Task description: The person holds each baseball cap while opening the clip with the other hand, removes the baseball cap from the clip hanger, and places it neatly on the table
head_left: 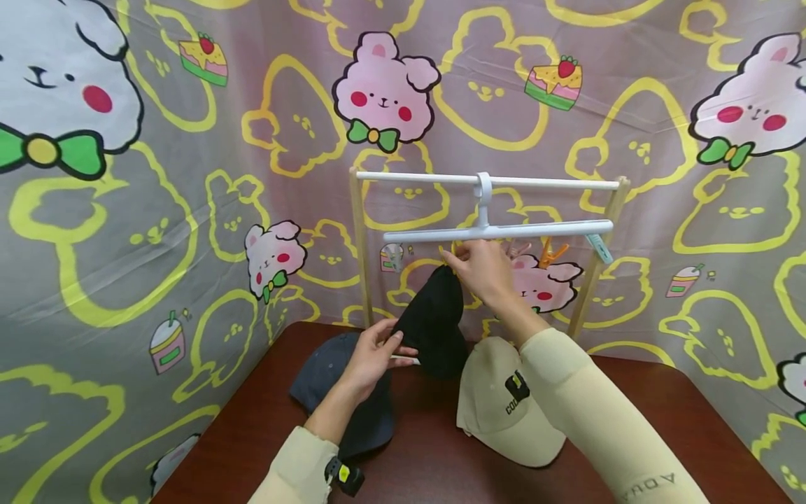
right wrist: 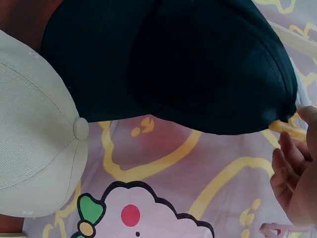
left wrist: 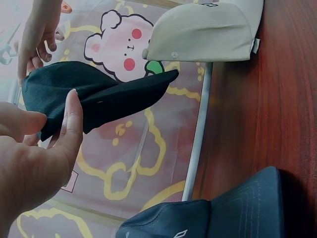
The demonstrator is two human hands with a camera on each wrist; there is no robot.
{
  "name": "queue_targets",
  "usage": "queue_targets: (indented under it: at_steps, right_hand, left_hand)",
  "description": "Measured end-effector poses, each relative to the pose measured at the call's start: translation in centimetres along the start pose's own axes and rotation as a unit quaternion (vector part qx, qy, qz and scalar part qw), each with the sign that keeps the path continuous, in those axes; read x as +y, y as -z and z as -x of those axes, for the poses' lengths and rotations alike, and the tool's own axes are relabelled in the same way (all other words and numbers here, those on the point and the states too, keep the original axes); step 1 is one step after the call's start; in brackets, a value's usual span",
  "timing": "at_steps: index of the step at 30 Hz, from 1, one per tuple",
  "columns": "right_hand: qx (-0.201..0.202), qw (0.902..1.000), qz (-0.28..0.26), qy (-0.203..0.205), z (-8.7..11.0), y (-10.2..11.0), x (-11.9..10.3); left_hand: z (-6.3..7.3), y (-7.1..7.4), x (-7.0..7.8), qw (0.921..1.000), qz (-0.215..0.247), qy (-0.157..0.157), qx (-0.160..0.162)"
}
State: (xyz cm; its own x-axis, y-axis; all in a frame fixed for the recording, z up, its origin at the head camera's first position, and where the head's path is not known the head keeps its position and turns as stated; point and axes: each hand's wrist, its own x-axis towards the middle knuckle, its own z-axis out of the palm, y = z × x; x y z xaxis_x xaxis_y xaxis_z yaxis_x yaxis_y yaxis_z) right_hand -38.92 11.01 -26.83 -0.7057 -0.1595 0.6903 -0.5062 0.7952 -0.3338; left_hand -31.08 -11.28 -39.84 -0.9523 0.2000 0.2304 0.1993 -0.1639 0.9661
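A black cap (head_left: 434, 329) hangs upright below a pale blue hanger (head_left: 428, 234), its brim toward the table. My left hand (head_left: 371, 355) pinches the cap's edge between thumb and fingers; in the left wrist view the thumb (left wrist: 29, 121) lies against the fabric. At the cap's upper end, just under the hanger bar, my right hand (head_left: 483, 269) pinches a yellow clip (right wrist: 288, 130). The clip meets the edge of the cap; whether its jaws bite the cloth is partly hidden by the fingers.
On the brown table (head_left: 428, 448) lie a navy cap (head_left: 324, 367) at left and a beige cap (head_left: 497, 392) at right. A rack with a white rod (head_left: 415, 176) carries the hanger. Orange (head_left: 551, 253), pink (head_left: 518, 250) and teal (head_left: 599, 247) clips hang from it. Patterned cloth stands behind.
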Motion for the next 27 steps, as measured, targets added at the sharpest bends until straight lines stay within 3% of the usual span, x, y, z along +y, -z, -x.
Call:
queue_targets:
  at_steps: [9,14,21,27]
  right_hand:
    - [0.032,0.9957,0.081,-0.032,-0.4,-1.1,-1.1]
    - [0.052,0.9938,0.096,-0.021,-0.6,-1.5,-1.4]
    - [0.058,0.9958,0.069,0.014,-0.6,-1.4,-1.0]
    - [0.046,0.9987,0.005,0.022,-0.4,-1.3,-0.1]
  left_hand:
    - [0.1,-0.1,0.1,0.9999,-0.014,0.007,-0.002]
    - [0.1,-0.1,0.2,0.9999,-0.015,0.002,-0.003]
    - [0.3,0.0,0.6,0.9998,-0.019,0.0,0.001]
    - [0.4,0.4,0.8,0.9985,-0.035,-0.012,0.041]
